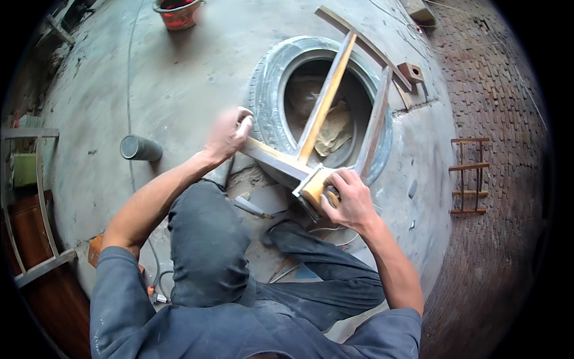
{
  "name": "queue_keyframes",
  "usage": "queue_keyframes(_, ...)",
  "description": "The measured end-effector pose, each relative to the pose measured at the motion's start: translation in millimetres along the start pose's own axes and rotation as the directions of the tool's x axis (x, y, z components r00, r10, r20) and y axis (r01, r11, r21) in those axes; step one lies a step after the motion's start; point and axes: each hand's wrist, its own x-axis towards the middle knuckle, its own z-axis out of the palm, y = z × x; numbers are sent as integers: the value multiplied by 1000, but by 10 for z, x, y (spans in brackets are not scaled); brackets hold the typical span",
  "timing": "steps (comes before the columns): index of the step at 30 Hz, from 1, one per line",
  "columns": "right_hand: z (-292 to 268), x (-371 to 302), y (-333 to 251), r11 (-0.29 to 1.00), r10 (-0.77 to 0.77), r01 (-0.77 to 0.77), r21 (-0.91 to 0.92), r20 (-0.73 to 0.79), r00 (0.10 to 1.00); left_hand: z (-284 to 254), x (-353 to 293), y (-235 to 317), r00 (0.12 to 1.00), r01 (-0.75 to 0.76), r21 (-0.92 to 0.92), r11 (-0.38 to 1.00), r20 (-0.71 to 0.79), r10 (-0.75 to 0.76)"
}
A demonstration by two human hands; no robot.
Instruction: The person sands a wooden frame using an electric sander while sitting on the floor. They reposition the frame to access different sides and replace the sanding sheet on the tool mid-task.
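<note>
A wooden frame (327,99) of joined bars lies tilted across a dusty tyre (267,90) on the floor. My left hand (229,136) is closed round the left end of the frame's near rail. My right hand (353,199) grips a yellow sander (313,188) with a dark part under the fingers. The sander sits against the rail's right end, and its underside is hidden. Inside the tyre's opening lies a crumpled tan piece (335,128), perhaps paper or sacking.
A grey cylinder (140,148) stands left of my knee, and a red bucket (179,15) is at the far left. A brush-like tool (253,207) lies by my legs. Cables cross the floor. Another wooden frame (470,176) is by the brick paving at right; a pale frame (45,197) is left.
</note>
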Motion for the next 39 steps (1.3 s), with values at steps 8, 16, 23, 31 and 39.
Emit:
queue_keyframes(8, -282, -695, 839, 991, 124, -125, 42, 34, 992, 508, 100, 156, 810, -518, 366, 773, 500, 306)
queue_keyframes(16, -179, 531, 701, 951, -68, 2, 310, 203, 977, 584, 102, 145, 878, -424, 485, 764, 427, 216)
queue_keyframes(23, -144, 159, 527, 987, -122, 113, 114, 74, 990, 512, 141, 120, 871, -438, 490, 754, 439, 220)
queue_keyframes(31, -152, -1459, 1270, 926, 375, -376, 14, -115, 920, 619, 180, 276, 471, -825, 207, 527, 766, 437)
queue_keyframes(39, -461, -1109, 2248, 511, 858, -856, -77, 107, 502, 634, 262, 310, 416, -847, 187, 498, 817, 401)
